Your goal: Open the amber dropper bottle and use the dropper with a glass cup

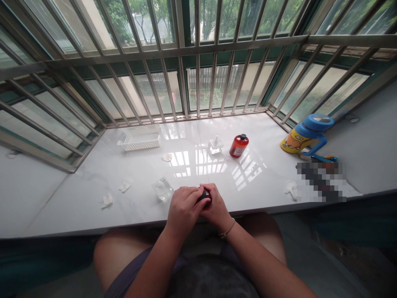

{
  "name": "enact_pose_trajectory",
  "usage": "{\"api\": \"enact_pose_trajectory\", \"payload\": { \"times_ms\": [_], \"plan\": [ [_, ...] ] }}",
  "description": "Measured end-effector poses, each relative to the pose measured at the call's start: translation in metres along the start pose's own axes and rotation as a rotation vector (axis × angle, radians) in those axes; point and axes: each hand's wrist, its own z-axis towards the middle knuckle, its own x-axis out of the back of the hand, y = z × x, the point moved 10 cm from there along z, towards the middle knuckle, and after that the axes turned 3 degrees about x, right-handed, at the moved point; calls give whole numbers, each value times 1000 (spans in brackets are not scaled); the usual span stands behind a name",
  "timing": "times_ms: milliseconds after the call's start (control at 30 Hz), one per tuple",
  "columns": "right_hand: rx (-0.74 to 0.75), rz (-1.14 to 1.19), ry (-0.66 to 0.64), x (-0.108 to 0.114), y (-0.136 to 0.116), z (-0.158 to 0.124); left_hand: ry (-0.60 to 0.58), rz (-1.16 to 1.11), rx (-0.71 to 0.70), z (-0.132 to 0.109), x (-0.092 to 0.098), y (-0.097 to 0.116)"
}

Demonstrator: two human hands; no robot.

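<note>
Both hands meet at the front edge of the white counter around a small red bottle with a black cap (204,197). Fingers of my left hand (183,207) curl over the dark cap from the left. My right hand (217,209) wraps the red body from the right; most of the bottle is hidden by the fingers. Just left of my left hand lies a clear glass container (163,189). Farther back stand a clear bottle with a pump-like top (216,145) and a larger red bottle (239,145) with a dark cap and pale label.
A white perforated basket (139,143) sits at the back left. Crumpled white tissues (107,201) are scattered on the counter (77,207). At right stand a blue and yellow bottle (299,134) and a pixelated dark item (321,182). Metal window bars (214,82) rise behind.
</note>
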Motion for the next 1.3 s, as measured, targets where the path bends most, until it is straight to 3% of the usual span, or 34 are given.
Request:
{"api": "enact_pose_trajectory", "payload": {
  "times_ms": [133,300,567,1000,1133,1300],
  "plan": [
    [0,14,-5,0,0,0,-56,-43,-4,-5,-3,-2],
    [-10,19,0,0,1,0,0,-74,35,-3,1,-4],
    [-17,6,-3,-1,3,0,32,-127,-24,-2,-1,3],
    [6,8,-5,0,2,0,-1,-126,-89,2,-4,1],
    [4,27,2,0,2,0,-30,-128,-88,1,-5,2],
    [11,46,3,-2,3,-2,-148,-9,-75,-2,-5,11]
  ]
}}
